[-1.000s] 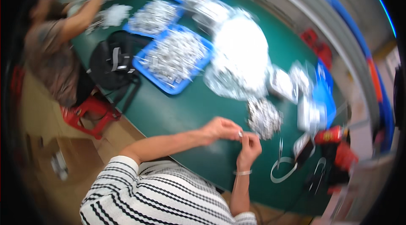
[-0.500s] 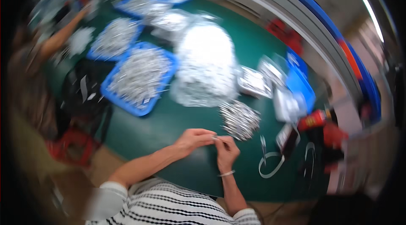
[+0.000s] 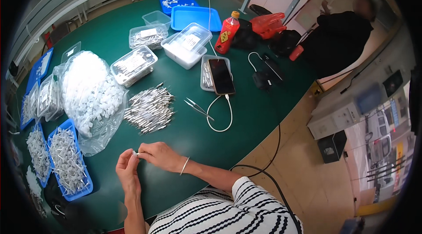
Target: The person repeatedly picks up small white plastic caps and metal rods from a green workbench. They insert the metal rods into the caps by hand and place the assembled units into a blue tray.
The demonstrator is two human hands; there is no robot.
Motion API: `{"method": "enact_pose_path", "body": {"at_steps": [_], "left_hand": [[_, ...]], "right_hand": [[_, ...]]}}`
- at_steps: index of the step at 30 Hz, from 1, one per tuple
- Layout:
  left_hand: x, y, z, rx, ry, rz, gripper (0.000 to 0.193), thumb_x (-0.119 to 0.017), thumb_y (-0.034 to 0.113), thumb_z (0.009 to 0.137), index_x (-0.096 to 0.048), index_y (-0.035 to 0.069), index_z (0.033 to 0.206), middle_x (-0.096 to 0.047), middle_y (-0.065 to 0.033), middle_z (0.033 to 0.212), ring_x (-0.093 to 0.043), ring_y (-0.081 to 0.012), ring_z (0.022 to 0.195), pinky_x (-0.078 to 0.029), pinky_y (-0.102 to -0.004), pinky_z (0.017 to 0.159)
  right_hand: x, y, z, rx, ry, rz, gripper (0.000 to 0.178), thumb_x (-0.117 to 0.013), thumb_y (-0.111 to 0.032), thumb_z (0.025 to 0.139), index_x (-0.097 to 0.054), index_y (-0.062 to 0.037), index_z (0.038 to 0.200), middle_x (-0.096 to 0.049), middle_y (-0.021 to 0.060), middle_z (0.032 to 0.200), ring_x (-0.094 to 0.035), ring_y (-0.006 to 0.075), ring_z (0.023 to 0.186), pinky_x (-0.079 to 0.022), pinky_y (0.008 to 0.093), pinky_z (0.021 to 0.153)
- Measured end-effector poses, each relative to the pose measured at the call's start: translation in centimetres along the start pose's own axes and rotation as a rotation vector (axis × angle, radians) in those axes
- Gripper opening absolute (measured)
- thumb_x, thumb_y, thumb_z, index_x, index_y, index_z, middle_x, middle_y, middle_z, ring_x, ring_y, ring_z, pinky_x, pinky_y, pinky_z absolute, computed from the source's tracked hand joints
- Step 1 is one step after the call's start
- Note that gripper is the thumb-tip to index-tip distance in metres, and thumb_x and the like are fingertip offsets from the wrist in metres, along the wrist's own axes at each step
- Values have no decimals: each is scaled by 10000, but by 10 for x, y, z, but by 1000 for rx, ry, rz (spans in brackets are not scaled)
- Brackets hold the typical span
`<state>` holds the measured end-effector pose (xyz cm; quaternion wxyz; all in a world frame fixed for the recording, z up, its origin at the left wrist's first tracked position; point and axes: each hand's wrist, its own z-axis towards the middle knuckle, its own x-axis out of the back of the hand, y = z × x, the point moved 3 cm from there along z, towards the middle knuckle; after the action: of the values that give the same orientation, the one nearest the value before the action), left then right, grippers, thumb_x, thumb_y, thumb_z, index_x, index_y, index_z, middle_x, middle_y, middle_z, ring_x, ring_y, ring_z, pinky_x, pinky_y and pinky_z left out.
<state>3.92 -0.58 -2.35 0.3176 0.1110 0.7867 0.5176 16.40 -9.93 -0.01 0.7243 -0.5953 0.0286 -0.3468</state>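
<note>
My left hand (image 3: 128, 171) pinches a small white plastic piece (image 3: 134, 152) between thumb and fingertips. Against it, my right hand (image 3: 162, 155) grips a slim silvery metal pin, mostly covered by the fingers. Both hands meet just above the green table's near edge, fingertips almost touching. Beyond them lies a heap of similar metal pins (image 3: 150, 108). To its left a clear plastic bag (image 3: 94, 135) spills over with small white pieces (image 3: 103, 100). A blue tray (image 3: 86, 190) left of my left hand holds many pins with white heads (image 3: 68, 161).
Tweezers (image 3: 198, 108), a white cable (image 3: 231, 117) and a phone (image 3: 222, 76) on a plastic box lie right of the heap. Farther back stand clear boxes (image 3: 134, 64), a red bottle (image 3: 227, 34) and blue trays (image 3: 195, 17). A person in black (image 3: 340, 42) is at the far right.
My view has swung to the right, so the table's contents sit farther left in the picture. My hands stay together, holding the small parts.
</note>
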Motion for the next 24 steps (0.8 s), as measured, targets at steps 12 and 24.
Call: {"method": "enact_pose_path", "body": {"at_steps": [12,24], "left_hand": [[0,-2,-4,-92,-5,-41,90,-647,65,887,-618,15,956,-633,-18,881,-552,-68,699,-460,-195,647],[-14,5,-12,-233,-10,78,104,-640,71,893,-637,6,973,-614,-8,825,-536,-65,688,-447,-206,623]], "right_hand": [[-11,-5,-5,-17,61,217,76,-565,-86,911,-567,-18,876,-544,88,618,-541,174,538,-436,312,517],[-12,-9,-15,11,134,230,68,-561,-65,913,-550,-16,867,-536,79,644,-542,162,563,-435,308,524]]}}
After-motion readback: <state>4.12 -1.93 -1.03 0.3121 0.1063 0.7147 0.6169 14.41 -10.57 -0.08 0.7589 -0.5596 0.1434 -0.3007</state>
